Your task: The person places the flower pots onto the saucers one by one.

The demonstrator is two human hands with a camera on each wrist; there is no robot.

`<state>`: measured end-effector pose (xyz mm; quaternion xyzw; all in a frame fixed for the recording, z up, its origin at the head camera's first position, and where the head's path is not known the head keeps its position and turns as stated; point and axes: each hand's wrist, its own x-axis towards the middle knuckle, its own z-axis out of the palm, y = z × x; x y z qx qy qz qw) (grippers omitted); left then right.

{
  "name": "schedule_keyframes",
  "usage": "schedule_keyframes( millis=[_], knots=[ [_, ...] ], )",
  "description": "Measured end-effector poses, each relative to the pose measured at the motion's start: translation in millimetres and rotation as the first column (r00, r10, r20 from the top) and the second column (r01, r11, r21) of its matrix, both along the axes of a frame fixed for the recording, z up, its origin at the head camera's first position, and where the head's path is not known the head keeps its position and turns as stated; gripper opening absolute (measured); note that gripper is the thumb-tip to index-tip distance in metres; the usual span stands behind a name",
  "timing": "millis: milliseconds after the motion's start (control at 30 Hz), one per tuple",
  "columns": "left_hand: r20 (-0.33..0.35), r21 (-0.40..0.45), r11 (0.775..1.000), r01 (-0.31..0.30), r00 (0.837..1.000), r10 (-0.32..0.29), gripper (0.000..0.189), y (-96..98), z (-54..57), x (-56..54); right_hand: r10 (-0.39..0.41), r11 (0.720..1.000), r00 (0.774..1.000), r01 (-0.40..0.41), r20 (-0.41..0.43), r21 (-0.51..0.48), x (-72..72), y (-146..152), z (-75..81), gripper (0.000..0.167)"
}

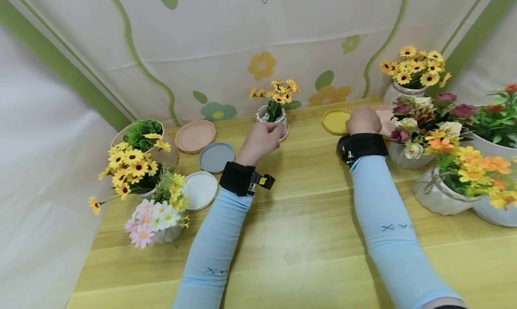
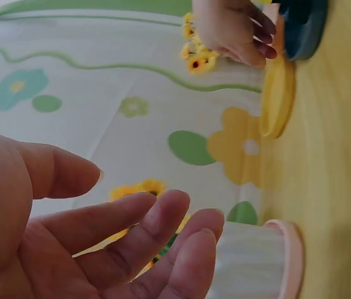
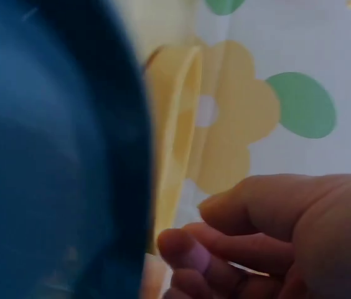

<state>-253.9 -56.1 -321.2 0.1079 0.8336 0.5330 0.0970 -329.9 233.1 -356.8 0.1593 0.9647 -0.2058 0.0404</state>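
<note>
My left hand (image 1: 260,143) is beside a small white pot (image 1: 278,118) of yellow sunflowers (image 1: 280,93), which stands on a pink saucer (image 2: 292,261). In the left wrist view its fingers (image 2: 132,233) are loosely bent with nothing between them, overlapping the pot and blooms. My right hand (image 1: 363,120) reaches over the back of the table, between a yellow saucer (image 1: 336,121) and a pink saucer (image 1: 385,118). Its thumb and fingers are loosely curled and hold nothing in the right wrist view. A dark blue saucer (image 3: 51,156) lies under the right wrist, mostly hidden from above.
On the left, pink (image 1: 195,136), grey (image 1: 216,157) and white (image 1: 200,190) saucers lie beside several potted flowers (image 1: 133,161). More flower pots crowd the right side, including roses (image 1: 414,150) and an orange-flowered pot (image 1: 440,194). A patterned cloth (image 1: 226,44) hangs behind.
</note>
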Motion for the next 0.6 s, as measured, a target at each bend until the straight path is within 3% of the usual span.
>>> schedule_keyframes(
  millis=[200, 500, 600],
  knots=[
    [-0.047, -0.034, 0.999, 0.03, 0.998, -0.032, 0.033, 5.0, -6.3, -1.8, 0.045, 0.998, 0.999, -0.046, 0.019, 0.037, 0.5, 4.4, -3.8, 0.037],
    [-0.04, -0.032, 0.999, 0.044, 0.998, -0.045, 0.036, 0.0, -6.2, -4.4, 0.104, 0.989, 0.994, -0.107, 0.032, 0.101, 4.8, 9.7, -3.6, 0.039],
    [-0.051, -0.04, 0.998, 0.052, 0.997, -0.054, 0.04, -2.6, -7.4, -4.3, 0.089, 0.992, 0.995, -0.092, 0.041, 0.085, 5.1, 10.0, -4.9, 0.042]
  ],
)
